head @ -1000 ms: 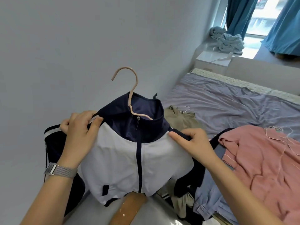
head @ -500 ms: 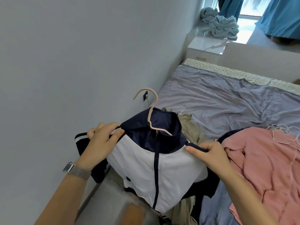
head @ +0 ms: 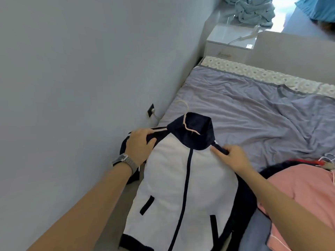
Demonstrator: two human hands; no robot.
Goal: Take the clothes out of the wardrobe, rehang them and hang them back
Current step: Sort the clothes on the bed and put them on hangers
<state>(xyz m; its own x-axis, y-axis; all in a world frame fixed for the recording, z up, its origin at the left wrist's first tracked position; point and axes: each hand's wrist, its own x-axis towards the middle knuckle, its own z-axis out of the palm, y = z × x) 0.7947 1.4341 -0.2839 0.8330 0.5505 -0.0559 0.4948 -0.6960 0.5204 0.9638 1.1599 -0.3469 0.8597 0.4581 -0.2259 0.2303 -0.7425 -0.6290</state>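
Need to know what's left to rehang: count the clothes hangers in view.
2 visible. A pink hanger sits in the collar of the white and navy jacket. A white wire hanger pokes out by the pink garment. Others may be hidden under the clothes.

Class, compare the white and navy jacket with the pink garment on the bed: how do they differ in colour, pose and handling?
The jacket is white with navy collar, zip line and sleeves; the pink garment is one colour. The jacket lies front up with a hanger in its collar and shows nearly whole; the pink garment is cut off by the frame. The left hand and right hand grip the jacket's shoulders; neither touches the pink garment. Both lie on the bed.
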